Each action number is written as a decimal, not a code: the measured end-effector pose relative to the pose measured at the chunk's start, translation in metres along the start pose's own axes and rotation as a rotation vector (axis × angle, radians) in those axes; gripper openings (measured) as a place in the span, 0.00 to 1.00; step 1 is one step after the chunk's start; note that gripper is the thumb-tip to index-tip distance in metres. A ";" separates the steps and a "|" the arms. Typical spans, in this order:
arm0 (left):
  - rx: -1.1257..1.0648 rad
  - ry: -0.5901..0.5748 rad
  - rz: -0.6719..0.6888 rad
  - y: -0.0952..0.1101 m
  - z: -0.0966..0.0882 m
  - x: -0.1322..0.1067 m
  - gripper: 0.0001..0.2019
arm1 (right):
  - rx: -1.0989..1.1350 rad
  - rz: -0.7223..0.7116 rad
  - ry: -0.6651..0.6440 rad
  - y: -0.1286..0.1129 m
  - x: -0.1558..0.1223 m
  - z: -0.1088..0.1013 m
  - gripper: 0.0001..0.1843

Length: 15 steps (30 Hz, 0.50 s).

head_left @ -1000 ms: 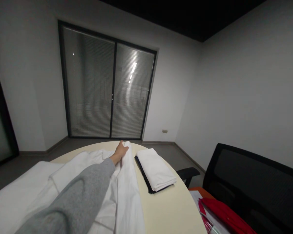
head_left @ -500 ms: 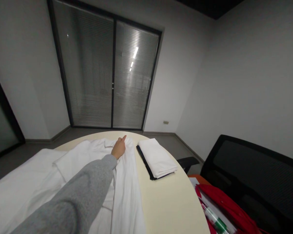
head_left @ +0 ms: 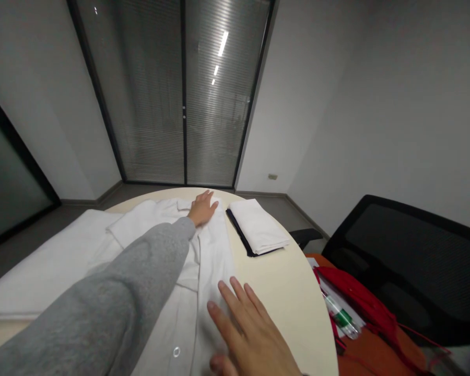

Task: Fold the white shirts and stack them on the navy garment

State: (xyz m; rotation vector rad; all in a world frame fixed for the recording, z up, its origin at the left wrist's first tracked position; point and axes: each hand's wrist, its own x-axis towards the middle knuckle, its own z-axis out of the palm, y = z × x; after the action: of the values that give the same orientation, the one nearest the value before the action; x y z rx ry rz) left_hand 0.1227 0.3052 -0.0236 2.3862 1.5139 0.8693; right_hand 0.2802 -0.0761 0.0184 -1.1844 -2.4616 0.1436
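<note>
A white garment (head_left: 149,224) with a button on it, like a lab coat or shirt, lies spread over the left of the round table. Reaching to its far end, my left hand (head_left: 203,209) rests on the cloth with fingers spread. My right hand (head_left: 250,334) is in the near foreground over the garment's right edge, fingers apart and holding nothing; whether it touches the cloth I cannot tell. Right of the garment lies a folded white cloth (head_left: 256,224) on top of a folded black one (head_left: 235,227).
The pale round table (head_left: 293,297) has its curved edge to the right. Beyond it stands a black mesh chair (head_left: 407,261) with an orange seat holding a red bag (head_left: 360,292) and a clear bottle with a green label (head_left: 342,316). Glass doors (head_left: 219,130) stand at the back.
My right hand has come into view from below. My left hand has gone from pointing with one finger to spread fingers on the cloth. The view has tilted downward.
</note>
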 end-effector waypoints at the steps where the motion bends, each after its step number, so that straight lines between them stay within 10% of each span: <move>1: 0.022 -0.076 0.066 0.008 -0.004 -0.006 0.32 | -0.020 0.023 -0.054 0.006 0.009 0.006 0.42; 7: 0.131 -0.451 0.291 0.028 -0.011 -0.050 0.36 | -0.049 -0.056 -0.192 0.009 0.016 0.046 0.48; 15: 0.202 -0.499 0.259 0.024 -0.011 -0.046 0.36 | -0.387 -0.294 0.153 0.013 -0.003 0.080 0.29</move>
State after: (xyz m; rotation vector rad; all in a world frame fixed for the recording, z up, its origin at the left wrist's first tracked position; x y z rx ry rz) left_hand 0.1212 0.2524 -0.0210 2.7086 1.1588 0.1282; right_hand 0.2592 -0.0640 -0.0591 -0.9131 -2.5577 -0.5075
